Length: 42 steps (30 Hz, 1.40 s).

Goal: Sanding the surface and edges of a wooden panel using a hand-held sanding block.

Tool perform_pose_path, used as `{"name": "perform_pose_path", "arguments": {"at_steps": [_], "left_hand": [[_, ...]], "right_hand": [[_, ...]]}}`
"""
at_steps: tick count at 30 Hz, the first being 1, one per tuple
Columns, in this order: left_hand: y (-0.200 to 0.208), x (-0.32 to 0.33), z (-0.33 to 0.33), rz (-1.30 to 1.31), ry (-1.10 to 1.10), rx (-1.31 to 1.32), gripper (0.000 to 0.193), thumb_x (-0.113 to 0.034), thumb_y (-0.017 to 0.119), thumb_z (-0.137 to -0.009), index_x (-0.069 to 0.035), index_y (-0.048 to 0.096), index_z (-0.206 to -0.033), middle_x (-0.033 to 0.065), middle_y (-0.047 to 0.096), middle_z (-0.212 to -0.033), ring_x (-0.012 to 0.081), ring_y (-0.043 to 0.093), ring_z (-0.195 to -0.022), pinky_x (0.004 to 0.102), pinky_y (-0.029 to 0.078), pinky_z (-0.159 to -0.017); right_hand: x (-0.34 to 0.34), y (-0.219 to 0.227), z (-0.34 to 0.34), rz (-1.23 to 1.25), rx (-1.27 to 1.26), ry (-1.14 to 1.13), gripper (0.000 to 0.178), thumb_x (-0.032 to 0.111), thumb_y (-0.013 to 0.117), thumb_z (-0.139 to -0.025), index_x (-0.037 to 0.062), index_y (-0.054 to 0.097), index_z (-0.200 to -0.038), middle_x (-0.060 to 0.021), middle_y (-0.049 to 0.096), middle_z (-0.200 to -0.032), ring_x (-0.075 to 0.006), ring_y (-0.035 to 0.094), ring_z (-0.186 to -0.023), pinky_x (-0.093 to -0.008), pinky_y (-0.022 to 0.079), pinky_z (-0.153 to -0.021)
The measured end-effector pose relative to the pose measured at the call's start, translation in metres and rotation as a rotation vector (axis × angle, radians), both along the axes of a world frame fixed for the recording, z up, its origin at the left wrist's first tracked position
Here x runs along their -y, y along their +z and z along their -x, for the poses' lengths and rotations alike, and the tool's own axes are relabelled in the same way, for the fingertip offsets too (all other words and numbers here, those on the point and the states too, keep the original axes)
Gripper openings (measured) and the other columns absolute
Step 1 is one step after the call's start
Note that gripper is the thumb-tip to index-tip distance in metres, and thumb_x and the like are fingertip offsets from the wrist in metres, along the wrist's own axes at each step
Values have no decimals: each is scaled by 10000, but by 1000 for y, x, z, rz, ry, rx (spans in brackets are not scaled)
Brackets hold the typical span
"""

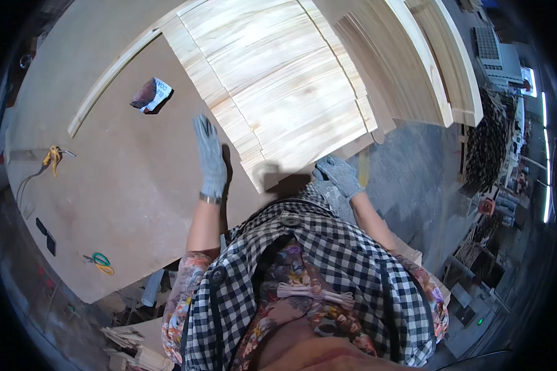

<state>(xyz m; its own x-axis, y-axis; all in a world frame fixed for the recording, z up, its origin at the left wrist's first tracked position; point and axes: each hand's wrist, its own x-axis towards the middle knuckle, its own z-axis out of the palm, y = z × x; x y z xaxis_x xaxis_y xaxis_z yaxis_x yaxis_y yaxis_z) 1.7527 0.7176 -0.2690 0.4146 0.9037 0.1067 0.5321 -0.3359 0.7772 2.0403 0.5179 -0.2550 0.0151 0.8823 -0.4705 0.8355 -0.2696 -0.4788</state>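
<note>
My left hand, in a grey work glove, lies with its fingers stretched out on the brown tabletop, just left of the wood stack and holding nothing. The pale wooden boards lie side by side as a wide stack, angled away from me. My right hand, also gloved in grey, is at the near right corner of the stack, by the table's edge. Its fingers are bent inward, and whatever they close on is hidden. Greyish cloth shows below that hand.
A small packet lies left of the stack, near a long wooden strip. Farther left are a yellow air blow gun, a dark phone-like object and green-and-yellow scissors. Curved wooden pieces stand at the right.
</note>
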Motion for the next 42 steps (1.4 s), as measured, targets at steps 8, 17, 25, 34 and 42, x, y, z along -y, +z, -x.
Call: {"name": "perform_pose_path", "arguments": {"at_steps": [8, 17, 25, 34, 42], "left_hand": [[-25, 90, -4, 363, 169, -46, 812, -330, 493, -996, 82, 33, -1522, 265, 8, -1609, 362, 37, -1501, 421, 43, -1211], [-44, 67, -13, 562, 242, 274, 778, -378, 444, -1015, 43, 50, -1536, 232, 8, -1620, 353, 25, -1503, 415, 32, -1216], [-66, -41, -4, 582, 440, 243, 769, -364, 472, -1009, 42, 88, -1536, 201, 137, -1613, 293, 142, -1492, 355, 115, -1210], [-69, -63, -14, 522, 268, 110, 731, -354, 467, -1016, 32, 127, -1535, 200, 149, -1610, 286, 152, -1491, 361, 129, -1211], [-40, 3, 17, 739, 397, 216, 699, -285, 504, -1006, 46, 168, -1522, 229, 217, -1583, 330, 248, -1458, 377, 207, -1197]], "right_hand": [[-28, -24, 29, -110, -643, -620, 173, 86, 629, -859, 41, 637, -1026, -135, 651, -962, -256, 641, -855, -355, 532, -736], [-32, -23, -14, 95, -1062, -1133, 218, 118, 625, -895, -49, 612, -1036, -108, 651, -829, -177, 615, -693, -297, 510, -651], [-35, -71, -56, -168, -138, -1266, 649, 77, 633, -836, -9, 390, -1431, -199, 641, -1144, -213, 653, -928, -320, 541, -794], [-72, -21, -63, -126, 195, -725, 805, 181, 615, -775, -22, 297, -1486, -270, 406, -1464, -394, 390, -1366, -415, 313, -1152], [-58, -28, -52, -129, 80, -640, 864, 182, 660, -742, -35, 280, -1487, -276, 390, -1471, -398, 387, -1366, -410, 314, -1154]]}}
